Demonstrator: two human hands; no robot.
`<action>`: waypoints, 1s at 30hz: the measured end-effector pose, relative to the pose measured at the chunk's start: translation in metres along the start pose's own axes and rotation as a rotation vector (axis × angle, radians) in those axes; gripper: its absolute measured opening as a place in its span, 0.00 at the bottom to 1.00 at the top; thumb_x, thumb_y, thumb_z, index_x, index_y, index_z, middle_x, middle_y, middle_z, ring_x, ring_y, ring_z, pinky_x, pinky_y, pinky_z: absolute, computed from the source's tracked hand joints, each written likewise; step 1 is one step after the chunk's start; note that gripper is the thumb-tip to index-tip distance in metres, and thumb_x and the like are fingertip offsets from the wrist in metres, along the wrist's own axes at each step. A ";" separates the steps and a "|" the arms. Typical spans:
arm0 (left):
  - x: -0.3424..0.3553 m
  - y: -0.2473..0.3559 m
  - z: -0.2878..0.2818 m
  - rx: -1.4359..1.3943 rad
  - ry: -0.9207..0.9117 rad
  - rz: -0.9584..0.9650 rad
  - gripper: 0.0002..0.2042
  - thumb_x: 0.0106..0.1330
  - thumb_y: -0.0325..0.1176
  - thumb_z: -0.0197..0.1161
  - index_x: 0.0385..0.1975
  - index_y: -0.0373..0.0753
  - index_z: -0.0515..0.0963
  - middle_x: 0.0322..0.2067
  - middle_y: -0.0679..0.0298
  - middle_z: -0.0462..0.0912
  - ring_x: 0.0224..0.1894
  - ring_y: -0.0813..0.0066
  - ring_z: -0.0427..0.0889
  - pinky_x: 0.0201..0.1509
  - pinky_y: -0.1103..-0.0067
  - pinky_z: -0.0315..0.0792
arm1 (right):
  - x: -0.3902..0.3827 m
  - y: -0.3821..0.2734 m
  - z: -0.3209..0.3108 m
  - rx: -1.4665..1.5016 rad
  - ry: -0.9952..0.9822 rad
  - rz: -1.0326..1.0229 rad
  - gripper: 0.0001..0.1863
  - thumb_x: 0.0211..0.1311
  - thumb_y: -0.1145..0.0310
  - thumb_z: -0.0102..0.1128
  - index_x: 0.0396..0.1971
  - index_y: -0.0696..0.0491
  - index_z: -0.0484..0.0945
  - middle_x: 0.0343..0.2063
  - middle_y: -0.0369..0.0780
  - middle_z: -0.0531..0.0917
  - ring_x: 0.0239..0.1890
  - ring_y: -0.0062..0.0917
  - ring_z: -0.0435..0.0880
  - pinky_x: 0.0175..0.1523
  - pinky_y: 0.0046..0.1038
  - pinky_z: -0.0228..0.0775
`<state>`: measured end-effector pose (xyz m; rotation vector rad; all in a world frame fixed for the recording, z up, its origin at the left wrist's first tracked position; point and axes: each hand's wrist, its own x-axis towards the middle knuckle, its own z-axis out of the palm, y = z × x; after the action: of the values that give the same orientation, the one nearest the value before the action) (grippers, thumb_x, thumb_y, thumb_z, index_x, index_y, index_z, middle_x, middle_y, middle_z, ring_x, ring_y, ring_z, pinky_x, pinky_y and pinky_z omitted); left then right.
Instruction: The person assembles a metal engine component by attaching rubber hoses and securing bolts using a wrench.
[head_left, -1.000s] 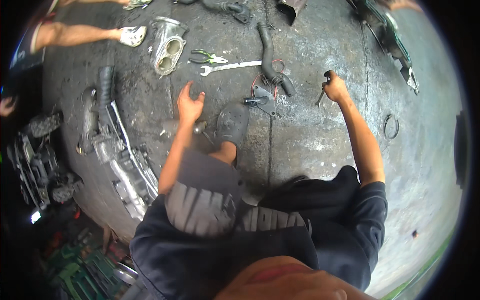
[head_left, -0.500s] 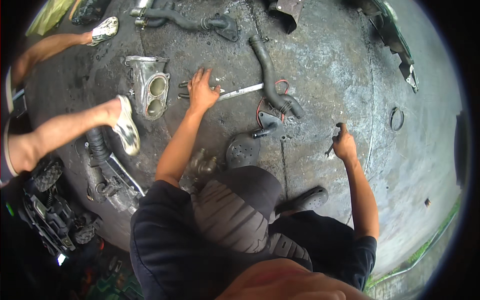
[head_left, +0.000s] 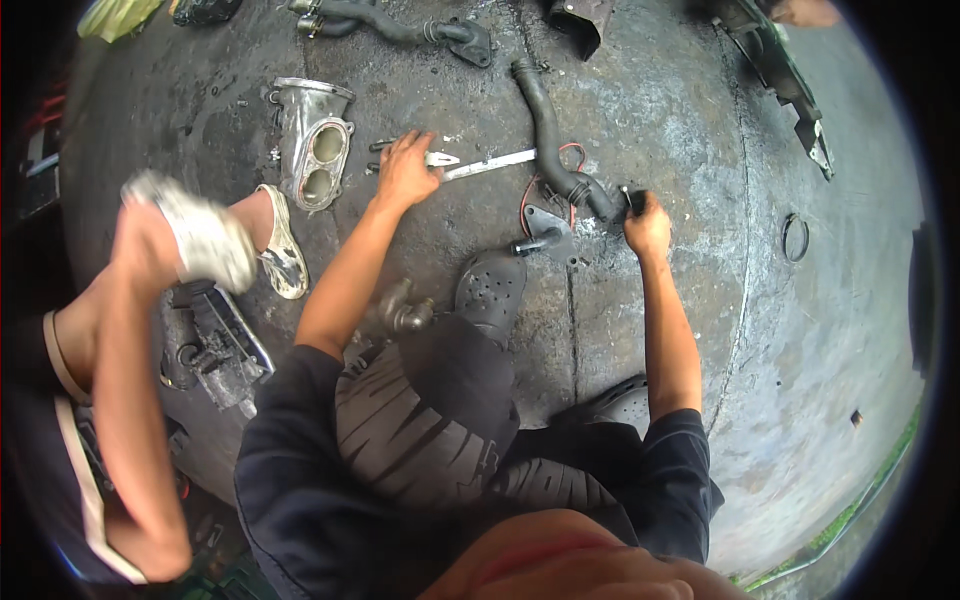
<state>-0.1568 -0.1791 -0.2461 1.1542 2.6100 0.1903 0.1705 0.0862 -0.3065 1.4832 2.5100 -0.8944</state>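
Note:
My left hand (head_left: 405, 170) is closed over a pair of pliers (head_left: 440, 159) on the floor; dark handle ends stick out on one side and pale jaws on the other. Beside it lies a flat silver bar (head_left: 492, 164) running to a bent black hose (head_left: 546, 130). My right hand (head_left: 648, 232) grips a small wrench (head_left: 626, 192), mostly hidden in the fingers, close to the hose's lower end. Below the hose sit a metal flange with a short pipe (head_left: 545, 232) and a thin red cord or gasket (head_left: 525, 205).
A silver twin-bore housing (head_left: 322, 150) stands left. Another hose assembly (head_left: 390, 22) lies at the back, a ring clamp (head_left: 794, 238) at right. A metal fitting (head_left: 405, 308) is near my shoe (head_left: 492, 285). Another person's feet (head_left: 205, 235) are at left.
My right hand has moved left and away from me with the wrench, toward the hose. My left hand stays at the pliers. The other person's legs have shifted, one foot blurred by motion.

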 end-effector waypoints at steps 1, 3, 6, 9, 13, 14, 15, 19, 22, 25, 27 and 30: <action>-0.003 -0.007 -0.003 0.034 -0.013 -0.025 0.31 0.53 0.38 0.71 0.60 0.40 0.74 0.62 0.50 0.72 0.66 0.51 0.69 0.71 0.57 0.59 | -0.004 0.001 0.004 0.003 0.010 -0.005 0.14 0.58 0.68 0.60 0.45 0.49 0.78 0.40 0.47 0.86 0.45 0.46 0.84 0.50 0.45 0.75; -0.010 -0.015 -0.006 0.096 -0.023 -0.053 0.29 0.53 0.38 0.70 0.58 0.41 0.75 0.61 0.56 0.75 0.67 0.57 0.69 0.70 0.56 0.59 | -0.012 0.005 0.007 -0.040 0.043 0.027 0.10 0.57 0.65 0.61 0.39 0.50 0.80 0.41 0.47 0.84 0.46 0.46 0.84 0.51 0.45 0.75; -0.010 -0.009 -0.011 0.115 -0.022 -0.048 0.28 0.54 0.39 0.70 0.57 0.40 0.76 0.56 0.56 0.79 0.63 0.57 0.74 0.69 0.54 0.60 | -0.021 0.005 0.005 -0.058 0.013 0.096 0.11 0.57 0.64 0.61 0.40 0.50 0.80 0.43 0.47 0.83 0.47 0.46 0.83 0.52 0.45 0.75; 0.009 0.006 -0.034 0.096 -0.226 -0.216 0.28 0.55 0.42 0.71 0.56 0.39 0.76 0.52 0.51 0.82 0.56 0.53 0.79 0.66 0.56 0.65 | -0.019 0.004 0.005 -0.055 0.017 0.111 0.12 0.57 0.63 0.61 0.39 0.51 0.79 0.43 0.48 0.83 0.47 0.47 0.83 0.52 0.46 0.75; 0.048 -0.016 -0.037 0.020 0.145 -0.101 0.30 0.56 0.46 0.70 0.57 0.38 0.75 0.50 0.50 0.81 0.55 0.49 0.79 0.59 0.57 0.71 | -0.014 0.002 0.001 -0.059 0.023 0.105 0.13 0.57 0.62 0.60 0.39 0.52 0.79 0.43 0.48 0.83 0.47 0.47 0.83 0.52 0.46 0.75; 0.066 -0.018 -0.039 0.066 0.190 -0.078 0.33 0.56 0.46 0.70 0.60 0.37 0.72 0.53 0.49 0.80 0.56 0.48 0.78 0.60 0.57 0.70 | -0.016 0.004 0.002 -0.056 0.008 0.105 0.13 0.56 0.62 0.61 0.39 0.52 0.79 0.43 0.48 0.83 0.47 0.47 0.83 0.52 0.46 0.75; 0.086 -0.025 -0.043 0.047 0.191 -0.090 0.35 0.57 0.46 0.70 0.63 0.37 0.69 0.58 0.50 0.76 0.61 0.51 0.74 0.62 0.56 0.69 | -0.016 0.002 0.002 -0.059 0.001 0.105 0.13 0.56 0.62 0.61 0.39 0.52 0.79 0.43 0.48 0.83 0.47 0.47 0.83 0.52 0.46 0.75; 0.159 -0.013 -0.053 0.165 0.243 0.069 0.35 0.60 0.46 0.68 0.65 0.39 0.66 0.64 0.54 0.69 0.69 0.57 0.65 0.66 0.54 0.64 | -0.018 0.009 0.003 0.101 0.097 0.123 0.13 0.52 0.62 0.63 0.34 0.55 0.81 0.35 0.50 0.85 0.40 0.46 0.85 0.48 0.43 0.77; 0.192 -0.005 -0.054 0.199 0.204 0.208 0.32 0.63 0.45 0.66 0.65 0.40 0.66 0.65 0.56 0.70 0.69 0.59 0.66 0.68 0.52 0.60 | -0.023 0.009 -0.006 0.224 0.156 0.173 0.12 0.51 0.64 0.64 0.30 0.57 0.81 0.27 0.49 0.86 0.33 0.44 0.87 0.42 0.40 0.78; 0.212 -0.013 -0.061 0.340 0.007 0.190 0.26 0.63 0.47 0.66 0.57 0.39 0.72 0.50 0.51 0.82 0.58 0.54 0.78 0.64 0.56 0.66 | -0.036 0.009 -0.015 0.366 0.187 0.165 0.08 0.54 0.69 0.63 0.30 0.57 0.79 0.25 0.45 0.85 0.30 0.35 0.86 0.39 0.34 0.76; 0.220 0.010 -0.064 0.250 -0.073 0.210 0.25 0.63 0.47 0.66 0.55 0.38 0.73 0.48 0.50 0.83 0.55 0.51 0.79 0.61 0.58 0.68 | -0.052 0.038 -0.016 0.541 0.187 0.206 0.06 0.56 0.72 0.60 0.31 0.57 0.78 0.25 0.42 0.84 0.31 0.31 0.85 0.39 0.32 0.76; 0.196 0.015 -0.085 0.101 -0.066 0.293 0.24 0.64 0.49 0.66 0.51 0.35 0.76 0.42 0.48 0.84 0.47 0.49 0.83 0.51 0.62 0.75 | -0.065 0.047 -0.019 1.033 0.202 0.194 0.03 0.68 0.76 0.49 0.35 0.57 0.73 0.27 0.39 0.81 0.33 0.25 0.82 0.41 0.29 0.77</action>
<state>-0.2979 -0.0243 -0.2009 1.5490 2.4078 0.0776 0.2472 0.0626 -0.2883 2.0544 1.9706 -2.2843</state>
